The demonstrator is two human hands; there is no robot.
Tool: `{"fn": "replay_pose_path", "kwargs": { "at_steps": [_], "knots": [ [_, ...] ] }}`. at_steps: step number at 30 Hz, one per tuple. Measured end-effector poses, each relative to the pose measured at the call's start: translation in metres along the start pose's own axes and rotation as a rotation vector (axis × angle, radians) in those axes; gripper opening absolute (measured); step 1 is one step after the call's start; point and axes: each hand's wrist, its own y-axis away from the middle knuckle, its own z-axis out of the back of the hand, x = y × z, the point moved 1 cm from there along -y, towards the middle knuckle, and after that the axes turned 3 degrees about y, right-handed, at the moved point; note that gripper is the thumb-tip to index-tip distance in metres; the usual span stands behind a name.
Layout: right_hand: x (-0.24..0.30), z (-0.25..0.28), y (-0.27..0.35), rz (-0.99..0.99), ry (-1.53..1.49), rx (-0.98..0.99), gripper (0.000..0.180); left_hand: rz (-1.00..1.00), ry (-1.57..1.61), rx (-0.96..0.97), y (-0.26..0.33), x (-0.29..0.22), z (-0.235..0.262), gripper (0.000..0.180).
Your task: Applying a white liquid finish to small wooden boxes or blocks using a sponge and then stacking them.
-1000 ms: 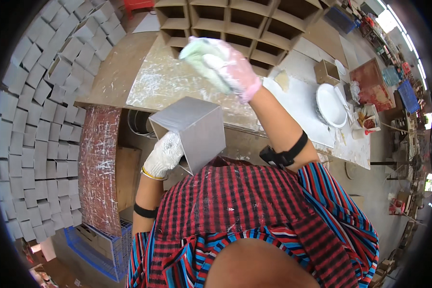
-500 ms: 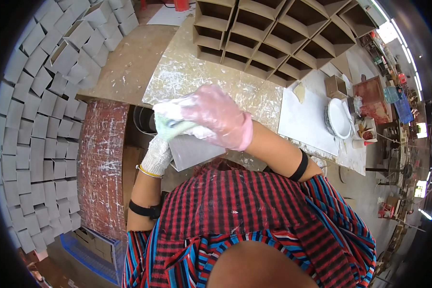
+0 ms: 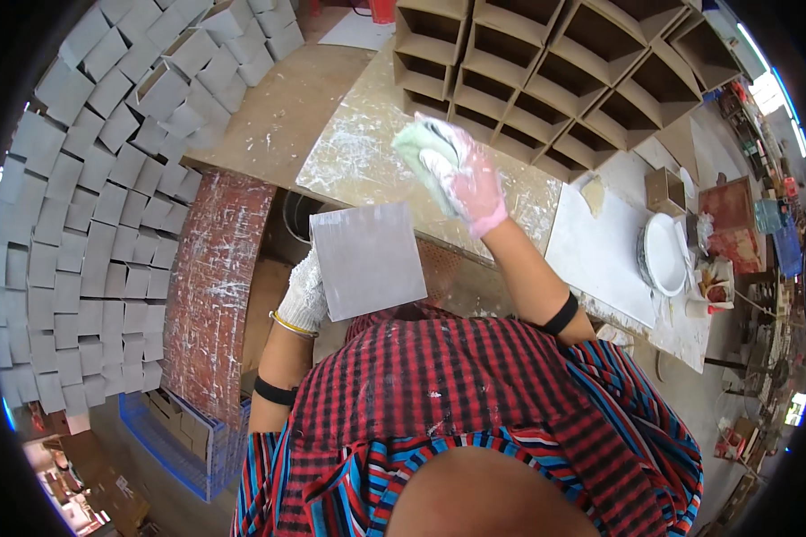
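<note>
A workshop: grey boxes (image 3: 94, 255) pile up left of the left hand (image 3: 301, 295); beyond the right hand (image 3: 467, 179), brown boxes (image 3: 546, 82) crowd a white-spattered worktop (image 3: 354, 148).

Left hand (image 3: 304, 297) holds box (image 3: 372, 259) — right hand (image 3: 473, 186), green wad (image 3: 417, 149)

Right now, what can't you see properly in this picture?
All in the head view:
- Fingers of the left hand: hidden behind the grey box.
- Inside of that box: hidden by its flat side facing the camera.
- Top of the brown box stack: cut off by the upper edge.
- Clutter at the far right: too small to make out clearly.
</note>
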Motion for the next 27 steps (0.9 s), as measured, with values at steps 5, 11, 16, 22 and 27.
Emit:
{"fn": "replay_pose_path", "kwargs": {
  "at_steps": [5, 11, 16, 22, 27],
  "knots": [
    [0.017, -0.015, -0.006, 0.064, -0.204, 0.032, 0.042, -0.084, 0.021, 0.049, -0.015, -0.008, 0.006, 0.052],
    [0.047, -0.071, -0.023, 0.508, -0.443, 0.606, 0.041, -0.03, 0.22, 0.138, -0.07, -0.026, 0.031, 0.046],
    [0.038, -0.13, -0.095, 0.346, -0.252, 0.554, 0.034, 0.042, 0.202, 0.295, -0.11, -0.07, 0.078, 0.042],
    [0.0, -0.153, -0.197, 0.004, -0.128, 0.212, 0.036, 0.166, 0.07, 0.222, -0.156, -0.115, 0.117, 0.045],
    [0.047, -0.207, -0.172, 0.072, -0.274, 0.441, 0.039, 0.016, -0.087, 0.242, -0.205, -0.113, 0.168, 0.041]
  ]
}}
